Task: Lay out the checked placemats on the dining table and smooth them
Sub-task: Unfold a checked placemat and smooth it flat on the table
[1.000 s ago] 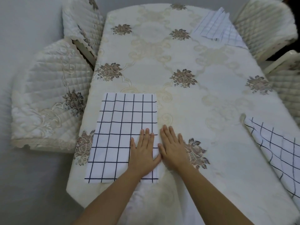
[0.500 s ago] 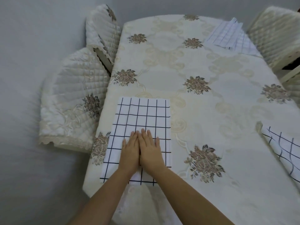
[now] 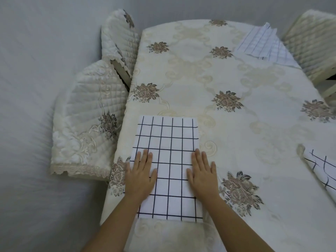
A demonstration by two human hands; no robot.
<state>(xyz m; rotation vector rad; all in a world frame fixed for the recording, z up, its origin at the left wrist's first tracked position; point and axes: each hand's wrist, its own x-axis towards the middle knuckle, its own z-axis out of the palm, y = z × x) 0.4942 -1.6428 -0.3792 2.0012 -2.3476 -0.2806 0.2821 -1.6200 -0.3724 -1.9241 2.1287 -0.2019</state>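
Observation:
A white placemat with a dark checked grid [image 3: 168, 157] lies flat near the left front corner of the dining table [image 3: 236, 91]. My left hand [image 3: 141, 176] rests palm down on its left edge, fingers apart. Palm down on the mat's right edge is my right hand [image 3: 202, 174], its outer fingers overlapping the tablecloth. A second checked placemat [image 3: 325, 171] lies at the right edge, partly cut off by the frame. A third, paler checked placemat [image 3: 263, 45] sits at the far right corner, its edge folded up.
The table wears a cream cloth with brown flower motifs. Two chairs with quilted cream covers [image 3: 87, 124] [image 3: 118, 39] stand close against the left side. Another covered chair [image 3: 314, 44] is at the far right. Grey floor lies to the left.
My hands were pressed together at the middle of the near placemat half a second ago; they have slid apart to its left and right edges. The view has shifted slightly left.

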